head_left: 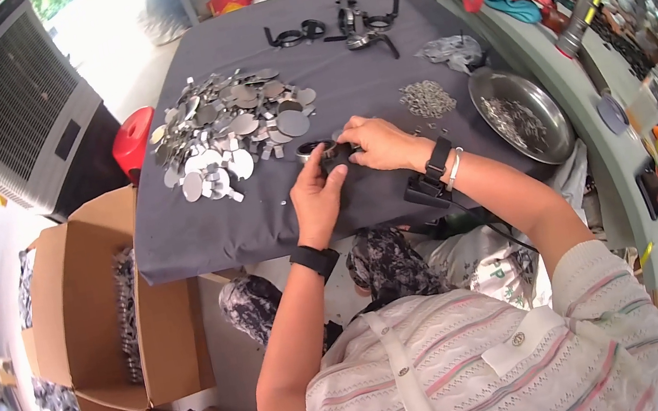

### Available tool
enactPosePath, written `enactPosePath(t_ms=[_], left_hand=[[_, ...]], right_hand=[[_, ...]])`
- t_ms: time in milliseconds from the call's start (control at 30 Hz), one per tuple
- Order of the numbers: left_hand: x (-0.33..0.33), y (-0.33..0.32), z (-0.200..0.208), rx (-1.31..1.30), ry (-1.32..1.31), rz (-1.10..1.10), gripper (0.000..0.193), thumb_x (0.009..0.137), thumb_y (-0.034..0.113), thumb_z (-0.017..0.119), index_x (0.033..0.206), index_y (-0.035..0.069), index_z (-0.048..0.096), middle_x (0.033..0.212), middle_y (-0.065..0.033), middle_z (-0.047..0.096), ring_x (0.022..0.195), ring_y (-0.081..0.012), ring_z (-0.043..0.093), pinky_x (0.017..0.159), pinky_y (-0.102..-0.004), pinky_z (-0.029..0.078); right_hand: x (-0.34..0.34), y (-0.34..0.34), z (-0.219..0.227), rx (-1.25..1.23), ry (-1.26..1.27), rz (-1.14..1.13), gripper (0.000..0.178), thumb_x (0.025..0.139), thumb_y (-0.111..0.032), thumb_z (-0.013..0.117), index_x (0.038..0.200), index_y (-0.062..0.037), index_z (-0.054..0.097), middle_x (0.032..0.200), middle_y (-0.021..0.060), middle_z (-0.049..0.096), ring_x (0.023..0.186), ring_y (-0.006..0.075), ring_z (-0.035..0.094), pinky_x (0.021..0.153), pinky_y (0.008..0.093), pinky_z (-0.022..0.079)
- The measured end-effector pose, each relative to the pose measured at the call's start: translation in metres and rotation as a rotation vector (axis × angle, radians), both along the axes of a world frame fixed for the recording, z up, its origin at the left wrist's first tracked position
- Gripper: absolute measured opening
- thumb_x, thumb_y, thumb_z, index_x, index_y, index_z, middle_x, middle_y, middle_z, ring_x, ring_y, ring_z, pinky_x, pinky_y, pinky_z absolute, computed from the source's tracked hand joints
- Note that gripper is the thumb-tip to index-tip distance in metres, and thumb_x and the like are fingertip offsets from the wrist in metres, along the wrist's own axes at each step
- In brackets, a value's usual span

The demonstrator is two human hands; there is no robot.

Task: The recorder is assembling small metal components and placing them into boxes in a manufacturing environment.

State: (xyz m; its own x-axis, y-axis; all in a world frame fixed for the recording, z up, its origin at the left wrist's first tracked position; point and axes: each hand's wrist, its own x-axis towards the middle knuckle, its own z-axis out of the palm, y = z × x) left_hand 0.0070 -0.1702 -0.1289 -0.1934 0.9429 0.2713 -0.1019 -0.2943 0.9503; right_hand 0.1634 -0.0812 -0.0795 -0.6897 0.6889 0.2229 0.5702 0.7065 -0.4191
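On the dark cloth, my left hand [318, 200] grips a small black ring-shaped part [304, 149] between thumb and fingers. Right beside it, my right hand [378, 143] has its fingertips pinched together at the ring's right side; whatever they hold is hidden. Just beyond and to the left lies a pile of flat silvery discs with tabs [245, 119]. To the right of my right hand is a small heap of little metal pieces [427, 99]. A round steel tray [558, 134] farther right holds thin metal bits.
Several black ring clamps with levers [355, 22] lie at the table's far side. A clear plastic bag [451, 52] rests near the right edge. Open cardboard boxes [93, 306] stand at the left, by a red stool [134, 145]. A green-grey bench [603, 99] runs along the right.
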Motion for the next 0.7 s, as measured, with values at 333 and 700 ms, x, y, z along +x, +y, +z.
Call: enactPosePath(t_ms=[333,700], left_hand=[[-0.008,-0.005,0.004,-0.048,0.157,0.101,0.049,0.083,0.006,0.065,0.13,0.0,0.051,0.076,0.0035,0.052,0.068,-0.004,0.044,0.061,-0.0192,0.04],[-0.011,-0.009,0.005,-0.019,-0.013,0.023,0.065,0.084,0.003,0.059,0.142,-0.001,0.03,0.091,-0.0035,0.06,0.073,-0.0055,0.05,0.063,-0.0197,0.041]], right_hand=[[0.012,-0.005,-0.002,0.12,-0.119,0.082,0.021,0.074,-0.002,0.062,0.095,-0.0011,0.061,0.092,0.0158,0.06,0.087,0.0364,0.061,0.074,0.0437,0.049],[-0.012,-0.01,0.029,0.544,0.215,-0.024,0.008,0.081,-0.009,0.055,0.08,-0.0039,0.049,0.079,0.0125,0.056,0.079,0.0339,0.057,0.066,0.0442,0.046]])
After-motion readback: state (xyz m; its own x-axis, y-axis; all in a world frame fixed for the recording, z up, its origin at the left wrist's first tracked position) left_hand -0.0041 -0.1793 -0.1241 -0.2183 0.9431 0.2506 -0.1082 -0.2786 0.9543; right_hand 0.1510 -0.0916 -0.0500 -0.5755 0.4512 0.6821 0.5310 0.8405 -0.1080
